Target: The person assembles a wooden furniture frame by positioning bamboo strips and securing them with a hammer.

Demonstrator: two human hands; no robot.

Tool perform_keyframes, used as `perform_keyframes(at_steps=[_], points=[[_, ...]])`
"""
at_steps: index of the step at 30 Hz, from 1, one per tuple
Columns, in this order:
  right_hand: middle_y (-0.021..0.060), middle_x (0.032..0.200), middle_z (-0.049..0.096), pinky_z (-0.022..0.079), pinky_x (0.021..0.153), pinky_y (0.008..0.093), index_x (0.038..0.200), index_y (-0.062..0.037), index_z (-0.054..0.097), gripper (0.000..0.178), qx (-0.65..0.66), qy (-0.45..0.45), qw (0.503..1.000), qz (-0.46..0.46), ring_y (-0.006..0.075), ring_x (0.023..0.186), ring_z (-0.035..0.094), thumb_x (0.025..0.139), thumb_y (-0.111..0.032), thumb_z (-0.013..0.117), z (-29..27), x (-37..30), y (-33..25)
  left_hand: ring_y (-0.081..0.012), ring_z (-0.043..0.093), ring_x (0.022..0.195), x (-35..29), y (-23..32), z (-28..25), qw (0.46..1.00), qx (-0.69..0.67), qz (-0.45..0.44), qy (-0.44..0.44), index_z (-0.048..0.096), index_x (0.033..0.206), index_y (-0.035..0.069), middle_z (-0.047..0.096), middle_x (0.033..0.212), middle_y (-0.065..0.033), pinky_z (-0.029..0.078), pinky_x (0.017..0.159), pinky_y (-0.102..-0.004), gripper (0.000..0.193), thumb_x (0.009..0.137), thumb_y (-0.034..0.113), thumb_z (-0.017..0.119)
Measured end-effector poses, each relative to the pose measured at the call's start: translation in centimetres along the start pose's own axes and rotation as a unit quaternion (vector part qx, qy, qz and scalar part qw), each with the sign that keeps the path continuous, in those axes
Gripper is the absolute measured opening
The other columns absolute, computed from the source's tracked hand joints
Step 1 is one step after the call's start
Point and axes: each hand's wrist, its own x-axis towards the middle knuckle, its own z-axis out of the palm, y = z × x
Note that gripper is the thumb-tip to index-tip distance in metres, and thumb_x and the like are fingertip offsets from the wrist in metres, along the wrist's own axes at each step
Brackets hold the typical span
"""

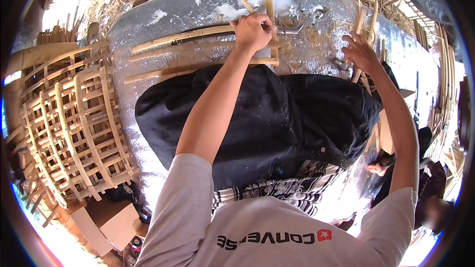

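Observation:
My left hand [253, 30] is closed in a pinch beside an upright wooden strip [268, 0]; what its fingertips hold is hidden. A short wooden stick end [247, 5] pokes out behind the knuckles. To the right of the fingers juts a curved, shiny metal piece [292, 30], its kind unclear. Several long wooden strips [168, 72] run leftward from the upright strip, some passing beneath my hand and wrist. My right hand [361, 53], fingers apart, reaches over loose wooden strips [359, 17]. Small metal pieces, perhaps nails [341, 63], lie beside it.
Black cloth [237, 123] covers my lap. The silvery sheet [148, 20] under the strips is crumpled and stained. A slatted wooden lattice [74, 128] stands at left, above an open cardboard box [116, 227]. At lower right another person [430, 193] sits close by.

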Motion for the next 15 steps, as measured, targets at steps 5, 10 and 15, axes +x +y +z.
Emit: perform_keyframes(at_steps=[5,10,15], points=[[0.008,0.082,0.062,0.051,0.072,0.0448,0.098,-0.0103,0.059,0.012,0.133,0.01,0.988,0.076,0.0274,0.082,0.065,0.097,-0.022,0.059,-4.6,1.6,-3.1,-0.0229,0.064,0.105,-0.8,0.0,0.7,1.0,-0.003,-0.001,0.017,0.073,0.082,0.021,0.071,0.104,0.003,0.033,0.097,-0.0542,0.02,0.079,0.04,0.079],[0.014,0.077,0.058,0.046,0.053,0.0423,0.1,-0.0033,0.051,0.017,0.404,0.203,0.888,0.088,0.0305,0.062,0.058,0.103,-0.021,0.051,-7.4,6.3,-11.2,-0.0218,0.065,0.1,-0.3,-0.8,0.0,0.999,0.008,0.014,0.039,0.074,0.08,0.022,0.072,0.099,0.0051,0.034,0.094,-0.0519,0.017,0.079,0.038,0.079],[0.0224,0.067,0.062,0.045,0.047,0.0529,0.105,-0.0033,0.045,0.02,0.37,0.272,0.879,0.13,0.0442,0.055,0.061,0.101,-0.02,0.053,-8.4,9.2,-14.0,-0.0215,0.065,0.097,-0.4,-0.3,0.3,0.999,-0.009,0.016,0.044,0.074,0.079,0.022,0.073,0.097,0.0059,0.033,0.092,-0.0497,0.017,0.078,0.038,0.079]])
